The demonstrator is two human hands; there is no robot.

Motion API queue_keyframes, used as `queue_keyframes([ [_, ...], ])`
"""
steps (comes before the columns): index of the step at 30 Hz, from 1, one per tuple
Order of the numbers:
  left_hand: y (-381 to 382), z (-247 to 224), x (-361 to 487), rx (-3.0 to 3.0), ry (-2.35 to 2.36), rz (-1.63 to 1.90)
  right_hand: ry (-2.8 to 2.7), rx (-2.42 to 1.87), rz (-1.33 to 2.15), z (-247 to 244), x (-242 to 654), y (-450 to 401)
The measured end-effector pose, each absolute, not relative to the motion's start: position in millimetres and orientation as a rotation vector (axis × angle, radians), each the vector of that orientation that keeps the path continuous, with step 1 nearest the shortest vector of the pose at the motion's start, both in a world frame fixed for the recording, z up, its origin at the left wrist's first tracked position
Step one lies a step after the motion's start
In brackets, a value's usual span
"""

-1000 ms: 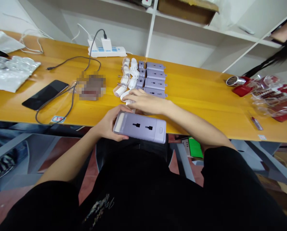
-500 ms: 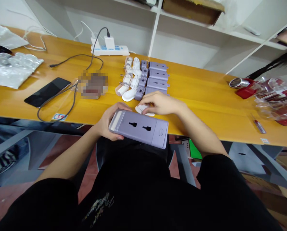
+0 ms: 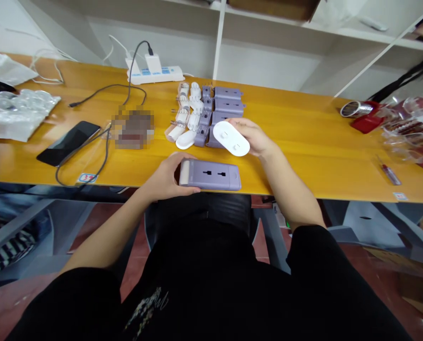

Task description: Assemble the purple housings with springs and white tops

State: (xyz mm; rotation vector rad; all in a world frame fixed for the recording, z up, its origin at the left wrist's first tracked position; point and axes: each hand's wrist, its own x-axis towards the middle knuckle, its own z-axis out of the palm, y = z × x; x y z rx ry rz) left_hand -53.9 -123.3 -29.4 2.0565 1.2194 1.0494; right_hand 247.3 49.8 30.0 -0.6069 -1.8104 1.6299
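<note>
Purple case runs left-to-right at the table's near edge, left end clasped by my left grip; my right grip holds a white plate aslant, beyond the case's right half.

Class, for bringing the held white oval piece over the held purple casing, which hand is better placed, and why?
Probably the right hand: it holds the white oval piece close to the purple casing, while the left hand is occupied gripping that casing's end.

Shirt: black, bottom of the frame
Sleeves: short, black, ending near the elbows
Print: pale speckles, cursive-like strokes, lower left of centre
</note>
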Motion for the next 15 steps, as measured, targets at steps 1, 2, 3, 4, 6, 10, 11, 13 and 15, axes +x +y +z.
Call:
queue_keyframes([
  [1, -123, -30, -54, 2.053, 1.244, 1.039, -1.814, -0.612, 1.618, 29, 245, 48],
  [2, -122, -30, -53, 2.047, 1.268, 1.028, -1.826, -0.613, 1.6, 28, 242, 46],
  [3, -121, -30, -53, 2.04, 1.288, 1.018, -1.847, -0.609, 1.579, 28, 240, 43],
  [4, -121, -31, -52, 2.036, 1.304, 1.01, -1.881, -0.603, 1.563, 28, 239, 41],
  [6, -119, -31, -50, 2.036, 1.32, 1.005, -1.972, -0.575, 1.535, 29, 238, 37],
  [10, -119, -30, -46, 2.081, 1.34, 0.964, -2.136, -0.51, 1.456, 35, 238, 28],
  [11, -119, -29, -46, 2.096, 1.349, 0.944, -2.169, -0.495, 1.424, 36, 238, 25],
  [13, -119, -29, -45, 2.12, 1.365, 0.913, -2.243, -0.47, 1.351, 40, 238, 21],
  [15, -119, -29, -45, 2.127, 1.369, 0.905, -2.331, -0.46, 1.259, 43, 238, 18],
])
